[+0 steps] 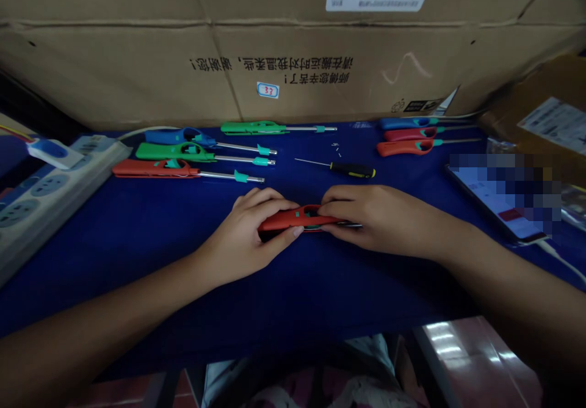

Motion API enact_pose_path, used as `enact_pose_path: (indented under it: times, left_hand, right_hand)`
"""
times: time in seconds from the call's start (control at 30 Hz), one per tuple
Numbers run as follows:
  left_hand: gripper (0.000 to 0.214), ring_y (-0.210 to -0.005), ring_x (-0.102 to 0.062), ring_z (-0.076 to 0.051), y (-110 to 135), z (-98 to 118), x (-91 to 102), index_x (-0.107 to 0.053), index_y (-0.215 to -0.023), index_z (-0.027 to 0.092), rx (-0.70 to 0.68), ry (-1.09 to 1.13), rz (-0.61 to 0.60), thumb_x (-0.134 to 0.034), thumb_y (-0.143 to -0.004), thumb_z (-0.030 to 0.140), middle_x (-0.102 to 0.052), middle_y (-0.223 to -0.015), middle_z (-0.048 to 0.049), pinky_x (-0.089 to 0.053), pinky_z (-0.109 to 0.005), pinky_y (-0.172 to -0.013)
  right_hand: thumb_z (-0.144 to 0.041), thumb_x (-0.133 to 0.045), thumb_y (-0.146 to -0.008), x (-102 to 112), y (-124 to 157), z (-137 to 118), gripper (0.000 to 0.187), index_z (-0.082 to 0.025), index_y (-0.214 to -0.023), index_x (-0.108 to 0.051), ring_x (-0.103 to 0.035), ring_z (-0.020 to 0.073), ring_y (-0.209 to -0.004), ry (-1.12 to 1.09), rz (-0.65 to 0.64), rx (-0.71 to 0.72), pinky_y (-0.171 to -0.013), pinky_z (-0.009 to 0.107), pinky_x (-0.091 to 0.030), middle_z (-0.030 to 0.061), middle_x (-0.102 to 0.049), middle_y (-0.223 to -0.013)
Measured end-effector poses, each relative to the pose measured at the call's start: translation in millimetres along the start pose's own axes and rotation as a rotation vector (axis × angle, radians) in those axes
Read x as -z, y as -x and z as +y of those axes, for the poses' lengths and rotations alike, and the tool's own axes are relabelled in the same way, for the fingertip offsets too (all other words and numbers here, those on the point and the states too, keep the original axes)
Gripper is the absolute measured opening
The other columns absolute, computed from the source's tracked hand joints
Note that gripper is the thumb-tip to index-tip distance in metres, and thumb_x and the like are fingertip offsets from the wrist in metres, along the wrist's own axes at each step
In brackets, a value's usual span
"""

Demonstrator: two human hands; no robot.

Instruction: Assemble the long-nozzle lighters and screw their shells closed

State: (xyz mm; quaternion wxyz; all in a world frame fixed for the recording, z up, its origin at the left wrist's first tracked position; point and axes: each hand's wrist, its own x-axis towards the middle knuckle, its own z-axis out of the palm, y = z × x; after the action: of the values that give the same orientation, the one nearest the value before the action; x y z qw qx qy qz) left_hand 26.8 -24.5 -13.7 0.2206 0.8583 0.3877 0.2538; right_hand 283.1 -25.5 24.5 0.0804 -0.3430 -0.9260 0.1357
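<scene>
1. Red lighter [297, 217] sits low over the blue surface [137, 243]. It is near the middle of my view, lying lengthwise from left to right, with a hand on each end.
2. My left hand [247, 237] is wrapped round the handle end. Its fingers [270, 199] curl over the top and the thumb presses along the near side, so the hand is closed firmly on the body.
3. My right hand [375, 218] covers the other end of the red lighter, with its fingers bent down and closed on it. A short bit of metal nozzle shows under that hand. I cannot tell how the thumb sits there.
4. A screwdriver [348, 168] with a black and yellow handle lies just behind the right hand. It is apart from the hand, and its thin blade points left.
5. Further back on the left, three lighters lie side by side with their nozzles pointing right. The blue lighter [183, 135] is at the back, the green lighter [176, 151] in the middle and the orange lighter [155, 168] nearest me.
6. A second green lighter [256, 128] lies behind them, close to the cardboard box [320, 60] that walls off the back.
7. At the back right, a cluster of three more lighters [407, 134] lies well apart from my hands.
8. A power strip [46, 188] runs along the left edge, and a phone [494, 206] lies on the right with its screen blurred.
</scene>
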Motion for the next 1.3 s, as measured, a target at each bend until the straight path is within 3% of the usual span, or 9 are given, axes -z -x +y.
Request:
enact_pose_path:
  times: [0.23, 0.37, 0.43, 0.57, 0.7, 0.83, 0.97, 1.1, 1.3]
  left_hand:
    - [0.026, -0.100, -0.066, -0.020, -0.1, 1.4, 0.9, -0.068, -0.117, 0.021, -0.008, 0.104, 0.038, -0.065, -0.095, 0.034, -0.067, -0.109, -0.0052, -0.054, -0.038, -0.093]
    - [0.026, -0.103, -0.066, -0.019, -1.4, -3.3, 3.6, -0.069, -0.118, 0.020, 0.017, 0.112, 0.118, -0.065, -0.095, 0.033, -0.066, -0.112, -0.0060, -0.055, -0.034, -0.093]
    - [0.027, -0.104, -0.066, -0.020, -2.4, -9.0, 4.9, -0.069, -0.118, 0.019, 0.045, 0.089, 0.164, -0.065, -0.095, 0.033, -0.065, -0.114, -0.0072, -0.055, -0.034, -0.093]
    - [0.029, -0.110, -0.065, -0.024, -3.3, -18.6, 5.7, -0.069, -0.118, 0.020, 0.063, 0.002, 0.151, -0.065, -0.093, 0.035, -0.067, -0.116, -0.0081, -0.052, -0.041, -0.101]
    - [0.032, -0.116, -0.061, -0.026, -1.5, -14.6, 7.4, -0.067, -0.125, 0.024, 0.021, -0.130, 0.142, -0.062, -0.095, 0.033, -0.065, -0.122, -0.0076, -0.049, -0.046, -0.104]
    - [0.024, -0.117, -0.061, -0.025, 1.6, -5.3, 12.4, -0.072, -0.116, 0.031, -0.181, -0.165, 0.099, -0.062, -0.095, 0.027, -0.067, -0.123, -0.0038, -0.048, -0.043, -0.103]
    - [0.026, -0.122, -0.061, -0.025, 4.7, -3.0, 14.6, -0.074, -0.114, 0.036, -0.363, -0.237, -0.023, -0.064, -0.093, 0.024, -0.069, -0.128, 0.0007, -0.047, -0.046, -0.106]
    - [0.028, -0.125, -0.061, -0.027, 6.4, -4.7, 14.4, -0.073, -0.116, 0.039, -0.334, -0.254, -0.133, -0.061, -0.094, 0.025, -0.069, -0.132, 0.0033, -0.045, -0.051, -0.112]
    - [0.033, -0.126, -0.063, -0.027, 7.7, -5.3, 13.7, -0.070, -0.122, 0.042, -0.304, -0.220, -0.159, -0.061, -0.095, 0.026, -0.070, -0.132, 0.0043, -0.045, -0.053, -0.116]
  right_hand:
    - [-0.029, -0.053, -0.102, 5.3, 1.6, 0.5, 0.021, -0.020, -0.108, -0.071, -0.068, 0.0174, -0.087, -0.008, 0.038, 0.017, -0.077, 0.030, -0.052, 0.0052, -0.069, -0.103]
    - [-0.026, -0.061, -0.096, 5.5, 0.7, -0.9, 0.029, -0.019, -0.125, -0.058, -0.066, 0.0226, -0.101, 0.049, 0.263, -0.057, -0.081, 0.034, -0.052, 0.0091, -0.067, -0.118]
    - [-0.024, -0.066, -0.092, 4.3, -1.1, -1.3, 0.029, -0.018, -0.119, -0.056, -0.064, 0.0237, -0.101, 0.047, 0.349, -0.072, -0.081, 0.035, -0.051, 0.0100, -0.066, -0.114]
    - [-0.024, -0.067, -0.091, -2.1, -5.3, -0.3, 0.006, -0.020, -0.093, -0.063, -0.061, 0.0209, -0.089, -0.007, 0.247, 0.028, -0.079, 0.034, -0.048, 0.0058, -0.066, -0.096]
    - [-0.019, -0.065, -0.093, -9.0, -7.6, 2.1, 0.004, -0.019, -0.093, -0.069, -0.062, 0.0195, -0.088, -0.093, 0.156, 0.046, -0.081, 0.034, -0.048, 0.0064, -0.068, -0.098]
    - [-0.016, -0.063, -0.093, -10.5, -7.5, 3.9, 0.009, -0.019, -0.092, -0.072, -0.064, 0.0192, -0.088, -0.136, 0.137, 0.047, -0.080, 0.033, -0.049, 0.0061, -0.070, -0.097]
    - [-0.018, -0.065, -0.093, -10.0, -6.5, 3.7, 0.009, -0.019, -0.093, -0.074, -0.066, 0.0189, -0.089, -0.142, 0.136, 0.047, -0.082, 0.034, -0.050, 0.0050, -0.072, -0.097]
    - [-0.021, -0.067, -0.092, -9.4, -5.7, 3.4, 0.007, -0.021, -0.095, -0.074, -0.068, 0.0199, -0.090, -0.139, 0.115, 0.039, -0.083, 0.035, -0.050, 0.0046, -0.073, -0.098]
    - [-0.018, -0.063, -0.094, -9.3, -5.8, 4.4, 0.012, -0.022, -0.093, -0.074, -0.068, 0.0192, -0.088, -0.142, 0.103, 0.034, -0.083, 0.035, -0.051, 0.0046, -0.074, -0.097]
